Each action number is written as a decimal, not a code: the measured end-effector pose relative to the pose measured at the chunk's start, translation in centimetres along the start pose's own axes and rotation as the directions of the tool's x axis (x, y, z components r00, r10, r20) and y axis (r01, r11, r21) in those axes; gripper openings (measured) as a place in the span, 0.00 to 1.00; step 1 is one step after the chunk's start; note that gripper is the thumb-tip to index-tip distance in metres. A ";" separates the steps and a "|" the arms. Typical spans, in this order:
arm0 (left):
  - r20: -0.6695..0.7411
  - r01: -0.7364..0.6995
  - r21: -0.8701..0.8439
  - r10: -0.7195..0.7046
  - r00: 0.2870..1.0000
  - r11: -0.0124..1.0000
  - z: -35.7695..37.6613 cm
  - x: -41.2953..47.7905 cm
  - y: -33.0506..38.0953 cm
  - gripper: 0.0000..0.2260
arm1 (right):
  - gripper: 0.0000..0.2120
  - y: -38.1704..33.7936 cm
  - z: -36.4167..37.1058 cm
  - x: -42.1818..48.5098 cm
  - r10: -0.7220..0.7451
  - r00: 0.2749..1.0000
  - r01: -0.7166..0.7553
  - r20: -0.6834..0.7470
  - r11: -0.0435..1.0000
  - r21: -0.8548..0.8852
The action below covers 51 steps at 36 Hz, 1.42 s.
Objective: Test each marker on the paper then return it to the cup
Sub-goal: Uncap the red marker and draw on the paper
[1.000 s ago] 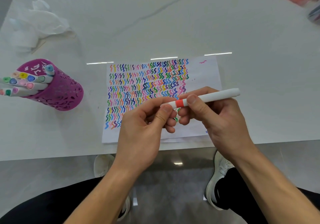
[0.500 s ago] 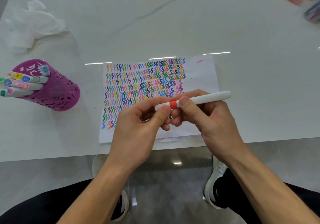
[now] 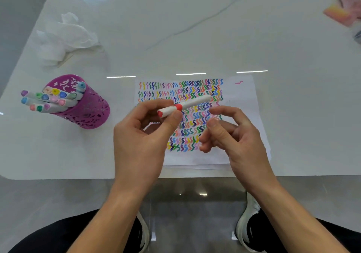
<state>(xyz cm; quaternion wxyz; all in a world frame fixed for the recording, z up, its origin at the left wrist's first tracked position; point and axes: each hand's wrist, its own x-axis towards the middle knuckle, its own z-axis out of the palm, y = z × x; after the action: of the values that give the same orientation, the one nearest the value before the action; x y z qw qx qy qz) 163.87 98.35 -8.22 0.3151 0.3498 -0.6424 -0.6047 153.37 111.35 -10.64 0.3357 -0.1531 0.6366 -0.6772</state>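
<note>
Marker (image 3: 187,105) appears capped, held above paper (image 3: 244,120). Left hand (image 3: 140,137) pinches it near red end. Right hand (image 3: 236,141) just beside, fingers loosely curled, empty. Judged light, stiff, smooth plastic; mid-barrel hold steadier. Cup (image 3: 89,114) stands left on worktop (image 3: 195,38), crowded with markers.

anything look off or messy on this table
Nothing is spilled or broken. A crumpled white tissue lies on the table at the far left. One pink squiggle sits alone in the top right corner of the paper, apart from the packed rows. The markers in the purple cup lean out to the left.
</note>
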 end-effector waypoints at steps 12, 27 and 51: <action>-0.289 -0.326 0.320 0.420 0.860 0.890 -4.5 2.6 2.4 0.09 | 0.15 0.5 0.9 0.1 -0.042 0.999 0.039 -0.019 0.991 -0.125; -0.234 -0.351 0.647 0.615 0.753 0.676 -9.7 5.8 2.6 0.18 | 0.18 0.8 1.3 0.1 -0.058 0.998 0.053 -0.032 0.988 -0.148; -0.172 -0.080 0.854 0.424 0.889 0.514 -9.6 6.1 1.2 0.12 | 0.17 1.1 1.5 0.3 -0.059 0.998 0.060 0.013 0.986 -0.153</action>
<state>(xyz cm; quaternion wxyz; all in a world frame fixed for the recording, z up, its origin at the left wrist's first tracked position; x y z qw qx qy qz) 168.32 87.99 -6.44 0.3104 0.4613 -0.8249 -0.1016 154.37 110.07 -11.57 0.3052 -0.2001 0.6805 -0.6355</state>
